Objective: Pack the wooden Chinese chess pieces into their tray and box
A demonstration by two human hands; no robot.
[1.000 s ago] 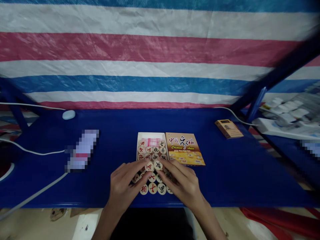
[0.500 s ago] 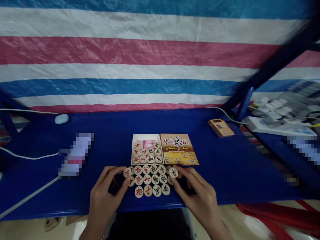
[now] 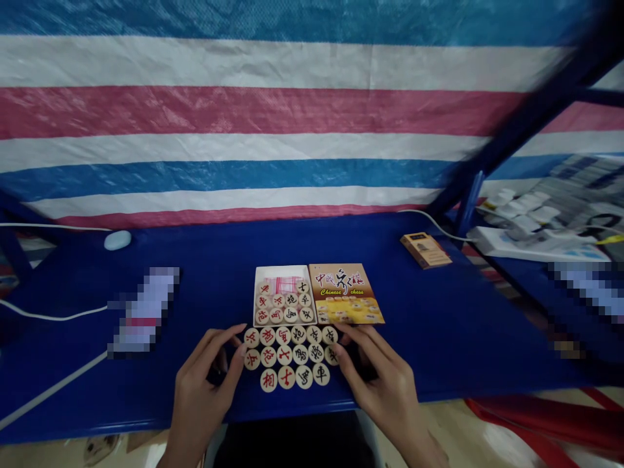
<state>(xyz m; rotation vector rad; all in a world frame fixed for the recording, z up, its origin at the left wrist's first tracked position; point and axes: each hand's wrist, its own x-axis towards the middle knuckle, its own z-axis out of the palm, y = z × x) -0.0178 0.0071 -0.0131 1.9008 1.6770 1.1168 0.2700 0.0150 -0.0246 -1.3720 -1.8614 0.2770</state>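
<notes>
Round Chinese chess pieces (image 3: 284, 354) with red or black characters lie in three rows at the table's near edge. My left hand (image 3: 207, 370) is at the left end, with thumb and index finger apart beside the red end pieces (image 3: 251, 337). At the opposite end, my right hand (image 3: 380, 367) has its thumb and index finger apart; the thumb overlaps the edge of a black piece (image 3: 332, 354). Neither hand visibly lifts a piece, and the inner fingers are partly hidden. Directly behind the rows, a white box tray (image 3: 255, 296) holds more pieces beside its printed lid (image 3: 347, 292).
A blurred-out phone (image 3: 146, 309) lies on the blue table (image 3: 205, 260) at left, with white cables nearby. A pale oval object (image 3: 117, 240) is farther back. At right are a small brown box (image 3: 426, 250) and a power strip (image 3: 536, 246). Striped sheeting hangs behind.
Half a second ago each hand pinched a piece above the top row's ends. Those raised pieces are now lowered and released; fingers have drawn slightly outward. The view has shifted slightly.
</notes>
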